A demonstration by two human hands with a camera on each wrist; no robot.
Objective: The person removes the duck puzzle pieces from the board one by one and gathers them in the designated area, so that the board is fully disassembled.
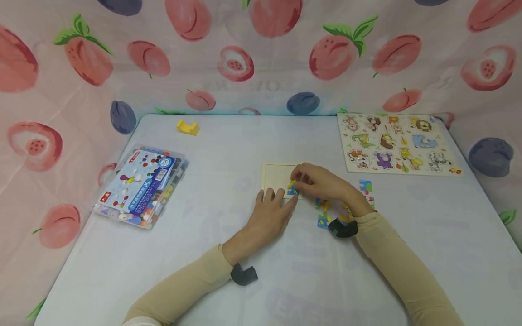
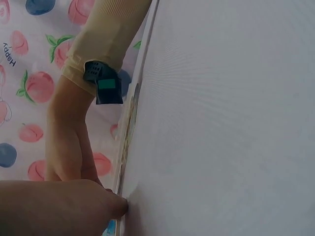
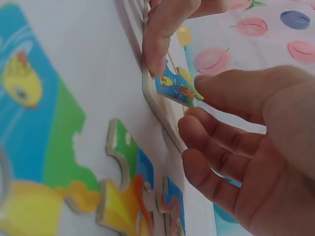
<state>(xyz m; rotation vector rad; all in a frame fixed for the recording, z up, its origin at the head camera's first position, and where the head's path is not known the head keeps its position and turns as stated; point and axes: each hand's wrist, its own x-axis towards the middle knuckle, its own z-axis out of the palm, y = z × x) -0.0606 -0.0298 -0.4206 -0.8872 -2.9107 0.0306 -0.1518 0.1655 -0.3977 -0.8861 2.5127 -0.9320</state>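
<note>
A shallow wooden puzzle tray point(image 1: 277, 175) lies near the middle of the table. In its near right corner sits a blue puzzle piece point(image 3: 173, 88) with a yellow bird printed on it. My right hand point(image 1: 324, 182) reaches in from the right and pinches the piece's edge between thumb point(image 3: 216, 84) and index finger. Spread over the tray's near edge are the fingers of my left hand point(image 1: 267, 218), its thumb close by the same corner. In the left wrist view, that thumb point(image 2: 115, 205) presses at the tray's edge.
Several loose puzzle pieces point(image 1: 324, 221) lie right of the tray, partly under my right wrist. An animal puzzle board point(image 1: 377, 156) occupies the far right. On the left is a clear plastic case point(image 1: 140, 185) of colourful parts. A yellow block point(image 1: 188, 127) stands at the back left.
</note>
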